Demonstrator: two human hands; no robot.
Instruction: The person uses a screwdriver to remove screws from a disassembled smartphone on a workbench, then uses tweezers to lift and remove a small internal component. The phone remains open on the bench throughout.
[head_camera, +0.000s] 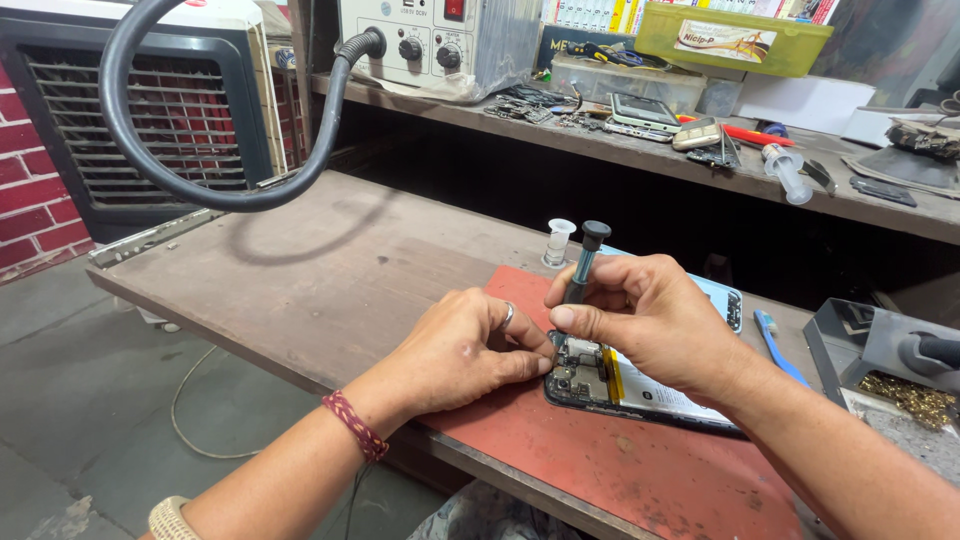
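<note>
The person's right hand (655, 320) pinches a small dark-handled screwdriver (584, 265) between thumb and fingertips, fingers closed tight around its shaft, the tool standing nearly upright with its tip down on the upper end of an opened phone (625, 385). The phone lies back-off on a red mat (640, 465) near the front edge of the bench (330, 270), its circuit board and pale battery with a yellow strip showing. The left hand (465, 350), a ring on one finger and a braided red band at the wrist, rests on the mat with fingers curled in, its fingertips pressed against the phone's left end; it steadies the phone rather than wrapping around it.

Just behind the hands, at the mat's back edge, stands a small clear bottle (558, 243) with a white cap. A blue plastic tool (778, 345) lies on the bench to the right of the phone, and a grey tray (850, 340) sits at the bench's right end. A thick black hose (215, 195) loops over the bench's left part from a grey station (430, 40) on the raised shelf (640, 150) at the back. That shelf carries loose phones, a syringe (788, 172) and a green lidded box (735, 38).
</note>
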